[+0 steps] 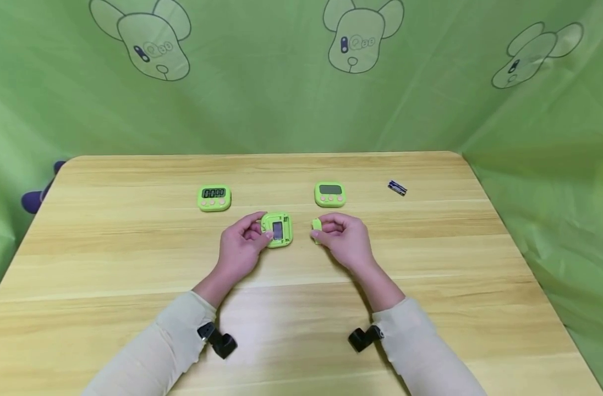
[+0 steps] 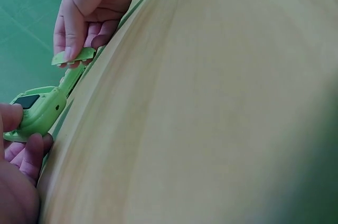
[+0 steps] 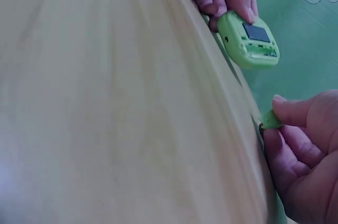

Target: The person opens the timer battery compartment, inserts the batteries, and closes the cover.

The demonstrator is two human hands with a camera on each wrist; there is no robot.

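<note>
My left hand [image 1: 241,243] grips a green digital timer [image 1: 284,240], its back turned up, with the thumb on its face. A dark rectangle sits in the middle of that back. In the right wrist view the timer's battery slot [image 3: 262,53] lies uncovered, and I make out no battery in it. Between thumb and fingers, my right hand [image 1: 348,239] pinches a small green battery cover [image 1: 317,224]. The cover is held apart from the timer, to its right. In the left wrist view the cover [image 2: 79,56] shows as a thin curved strip.
Behind the left hand lies a green timer [image 1: 214,198] reading 00:00. Another green timer [image 1: 330,194] with a blank screen lies behind the right hand. Dark blue batteries [image 1: 397,188] rest farther right on the wooden table [image 1: 291,330]. A green curtain [image 1: 262,110] hangs along the back.
</note>
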